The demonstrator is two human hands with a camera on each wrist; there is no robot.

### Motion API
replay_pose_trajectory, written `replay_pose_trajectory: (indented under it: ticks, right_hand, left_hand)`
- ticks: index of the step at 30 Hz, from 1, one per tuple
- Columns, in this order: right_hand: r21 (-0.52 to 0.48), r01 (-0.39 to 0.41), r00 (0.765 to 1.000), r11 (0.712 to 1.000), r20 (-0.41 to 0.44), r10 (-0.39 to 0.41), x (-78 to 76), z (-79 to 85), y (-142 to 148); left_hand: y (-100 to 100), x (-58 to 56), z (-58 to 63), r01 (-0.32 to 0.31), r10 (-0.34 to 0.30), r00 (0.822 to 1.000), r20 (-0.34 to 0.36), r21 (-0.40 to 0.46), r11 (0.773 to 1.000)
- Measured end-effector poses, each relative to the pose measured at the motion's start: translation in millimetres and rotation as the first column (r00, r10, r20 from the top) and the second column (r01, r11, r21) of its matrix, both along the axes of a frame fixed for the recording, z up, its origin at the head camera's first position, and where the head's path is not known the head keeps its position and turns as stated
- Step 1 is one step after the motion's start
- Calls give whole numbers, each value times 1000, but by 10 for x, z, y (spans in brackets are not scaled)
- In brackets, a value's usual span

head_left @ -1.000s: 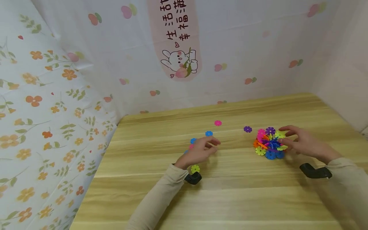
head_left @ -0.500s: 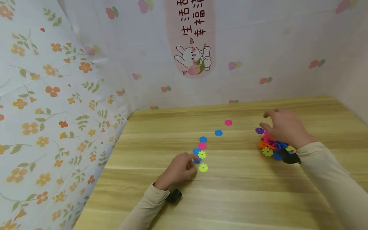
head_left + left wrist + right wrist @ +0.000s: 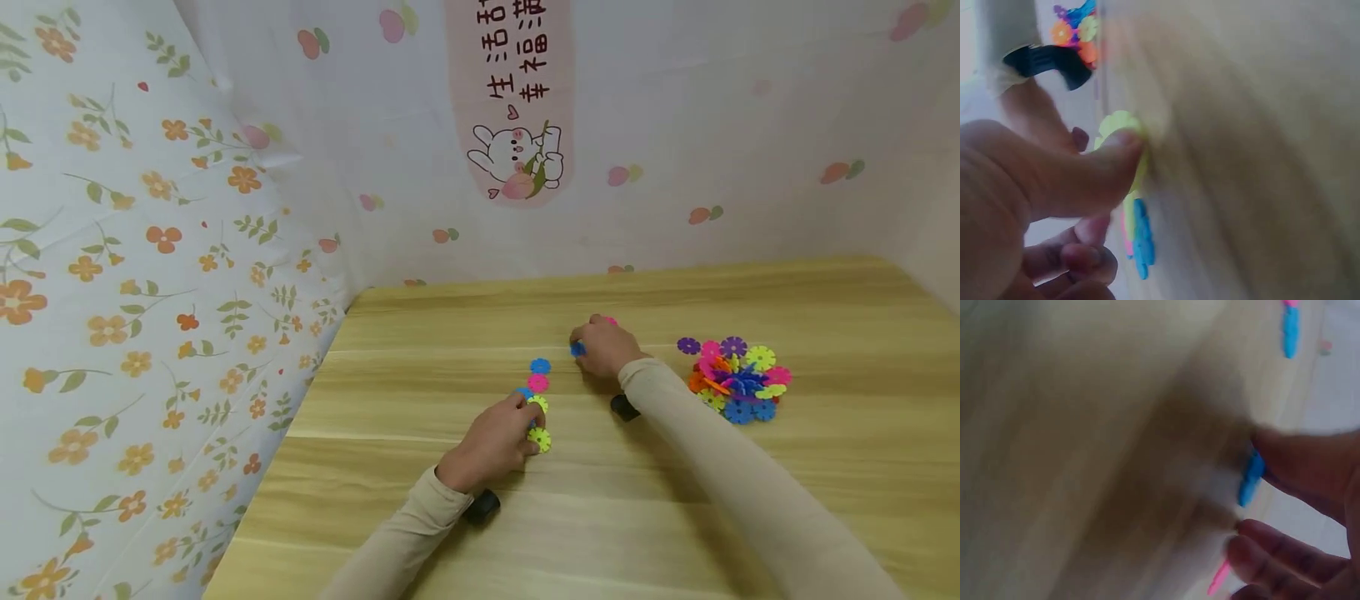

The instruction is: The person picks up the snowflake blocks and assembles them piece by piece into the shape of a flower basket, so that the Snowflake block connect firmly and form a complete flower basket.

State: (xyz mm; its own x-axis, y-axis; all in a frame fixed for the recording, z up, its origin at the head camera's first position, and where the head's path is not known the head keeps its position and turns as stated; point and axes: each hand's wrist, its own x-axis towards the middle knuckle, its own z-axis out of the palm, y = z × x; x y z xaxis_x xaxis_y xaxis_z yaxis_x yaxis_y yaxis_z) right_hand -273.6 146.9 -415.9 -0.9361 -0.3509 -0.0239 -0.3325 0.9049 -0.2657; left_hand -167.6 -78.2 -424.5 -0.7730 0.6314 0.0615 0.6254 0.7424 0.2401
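Two scalloped discs have hands at them. Yellow disc (image 3: 542, 440): on the table (image 3: 637, 517), near end of a short row (image 3: 538, 383) of blue, pink and yellow ones. Left hand (image 3: 491, 442) comes to it from the left; thumb against the disc in the left wrist view, lower fingers bent toward the palm. Forefinger hidden there, so whether the disc is clamped cannot be told. Thin and flat, it probably offers little but its rim, which would explain the low hand.

Blue disc (image 3: 577, 348): farther back, at the right hand (image 3: 607, 346). Thumb side meets it; lower fingers stand apart from the thumb, near a pink disc (image 3: 612, 320). Blurred; no telling if the blue one is gripped.

Row discs lie close, some overlapping, perhaps to keep them within one hand's reach.

Well apart to the right, a pile (image 3: 741, 383), discs at many angles, seemingly propped on one another. Purple disc (image 3: 687, 345) just beside it.

Each wrist bears a black mount (image 3: 482, 507), presumably for a camera. Patterned cloth (image 3: 300, 125) hangs behind.
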Motion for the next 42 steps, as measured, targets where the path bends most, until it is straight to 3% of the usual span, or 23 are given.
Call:
replay_pose_trajectory:
  ticks: [4,6,8,9,12,17,19,20,23,27,30,35,42]
  right_hand:
    - [-15,-5,999,1000,37,5,12,-18,31]
    - [-51,-20,997,999,69,24,30,-5,56]
    - [-90,-44,994,995,95,53,68,4,96]
    - [-111,-58,992,992,107,70,94,6,119]
    - [-189,-95,982,977,146,123,204,-8,191]
    - [-334,-135,963,933,179,204,459,-8,274]
    - [-434,-109,950,894,219,222,573,11,298]
    - [-484,-84,944,871,240,225,626,18,305]
    - [-618,23,929,786,303,212,768,49,305]
    - [-717,152,922,680,351,164,881,88,272]
    - [-751,204,921,628,365,137,909,99,235]
    - [-778,239,921,581,371,119,948,94,218]
    - [-795,270,924,544,372,86,959,56,215]
  left_hand:
    - [23,-66,2,0,-5,999,35,149,989]
    - [22,-111,6,-26,-6,993,118,269,963]
    - [22,-158,5,-84,3,975,222,358,930]
    - [25,-179,2,-120,4,961,278,400,909]
    - [44,-236,-17,-243,2,896,445,485,840]
    - [113,-313,-22,-381,-68,785,616,566,731]
    - [148,-342,-16,-410,-98,757,647,585,699]
    - [163,-357,-17,-415,-110,751,651,595,688]
    - [196,-380,-23,-397,-138,762,633,624,673]
    - [235,-374,-31,-311,-200,805,559,683,661]
    - [262,-355,-24,-245,-234,832,503,712,658]
    - [294,-313,-24,-213,-212,868,450,722,658]
    - [284,-287,28,-202,-188,893,409,737,645]
